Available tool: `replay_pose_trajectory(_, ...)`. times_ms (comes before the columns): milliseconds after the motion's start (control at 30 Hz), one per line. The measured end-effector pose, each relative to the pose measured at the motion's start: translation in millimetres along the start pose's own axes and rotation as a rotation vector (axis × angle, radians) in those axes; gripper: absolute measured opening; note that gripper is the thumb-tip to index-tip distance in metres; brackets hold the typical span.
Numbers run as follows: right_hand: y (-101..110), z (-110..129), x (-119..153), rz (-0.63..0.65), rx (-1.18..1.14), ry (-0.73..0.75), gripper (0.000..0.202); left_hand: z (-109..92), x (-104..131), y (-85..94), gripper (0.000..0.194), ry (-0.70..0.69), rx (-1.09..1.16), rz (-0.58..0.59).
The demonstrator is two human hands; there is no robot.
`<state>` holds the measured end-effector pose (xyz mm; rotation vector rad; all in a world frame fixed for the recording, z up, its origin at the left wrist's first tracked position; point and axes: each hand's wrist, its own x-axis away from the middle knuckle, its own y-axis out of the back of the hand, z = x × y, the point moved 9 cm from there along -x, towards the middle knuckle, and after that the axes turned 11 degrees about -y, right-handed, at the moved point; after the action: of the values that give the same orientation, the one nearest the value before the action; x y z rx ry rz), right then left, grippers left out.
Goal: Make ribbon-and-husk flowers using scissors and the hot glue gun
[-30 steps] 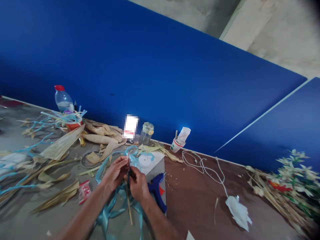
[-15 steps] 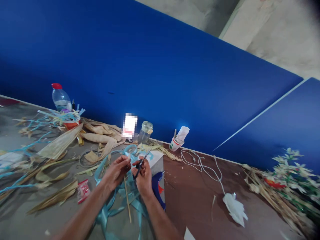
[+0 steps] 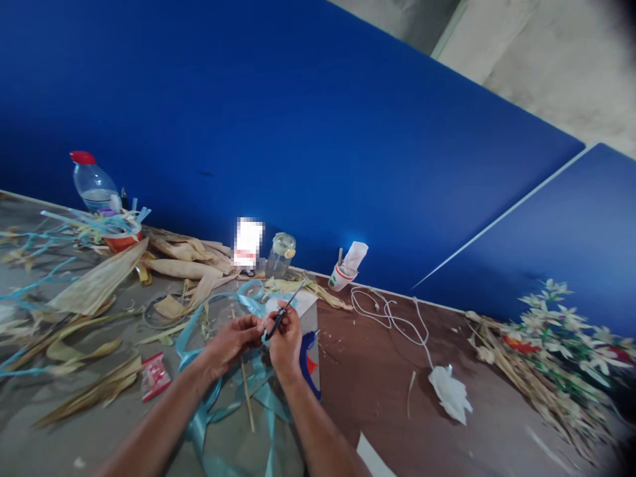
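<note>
My right hand [image 3: 287,344] is closed around a pair of dark-handled scissors [image 3: 282,315], whose blades point up and away to the right. Right beside it my left hand [image 3: 237,342] pinches with thumb and fingers together; what lies in the pinch is too small to make out. The fingertips of both hands meet or nearly meet. A bit of light blue shows by the scissors' handle. Loops of light blue ribbon [image 3: 199,421] lie under and around my forearms. A thin stick [image 3: 247,396] slants below my hands.
Dried corn husks [image 3: 99,285] and a red packet [image 3: 155,376] lie left. Behind stand a bottle [image 3: 94,185], a jar [image 3: 281,255] and a paper cup [image 3: 342,277]. A blue tool with a red part [image 3: 305,368], white cord [image 3: 422,338] and white flowers [image 3: 551,311] are right.
My left hand has come in against my right, closing the gap between them. The scissors have turned a little steeper. The whole view has shifted, so the things on the table sit further left.
</note>
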<state>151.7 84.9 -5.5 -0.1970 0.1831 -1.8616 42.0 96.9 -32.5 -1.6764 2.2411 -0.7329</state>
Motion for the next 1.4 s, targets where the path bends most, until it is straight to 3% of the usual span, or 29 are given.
replay_pose_trajectory(200, -0.8, -7.7, -2.1, -0.012, 0.204, -0.003, 0.040, -22.6, -3.2, 7.6, 0.021, -0.161, -0.197, -0.089)
replay_pose_trajectory(433, -7.1, -13.7, -0.2, 0.059, 0.378, 0.040, 0.041, -25.7, -6.1, 11.9, 0.023, -0.175, -0.365, -0.052)
replay_pose_trajectory(667, -15.7, -13.3, 3.4, 0.126, 0.289, -0.026, 0.040, -19.0, -3.9, 19.2, 0.033, -0.143, -0.132, -0.128)
replay_pose_trajectory(800, -12.2, -11.4, 3.4, 0.078, 0.237, -0.022, 0.039, -18.7, -2.8, 18.0, 0.034, -0.133, -0.026, -0.149)
replay_pose_trajectory(933, -3.1, -6.2, 1.5, -0.001, 0.178, -0.003, 0.037, -21.8, -2.6, 16.7, 0.031, -0.151, -0.026, -0.160)
replay_pose_trajectory(1200, -0.1, -2.6, -1.1, 0.011, 0.075, -0.024, 0.040, -18.8, -5.2, 17.7, 0.031, -0.134, -0.070, -0.129)
replay_pose_trajectory(1300, -5.0, -5.1, 1.7, 0.056, 0.089, -0.057, 0.041, -28.4, -4.4, 24.7, 0.032, -0.216, -0.069, -0.213)
replay_pose_trajectory(1400, -19.8, -11.3, 8.9, 0.186, 0.136, -0.122, 0.039, -40.6, -1.7, 30.9, 0.034, -0.310, -0.029, -0.296)
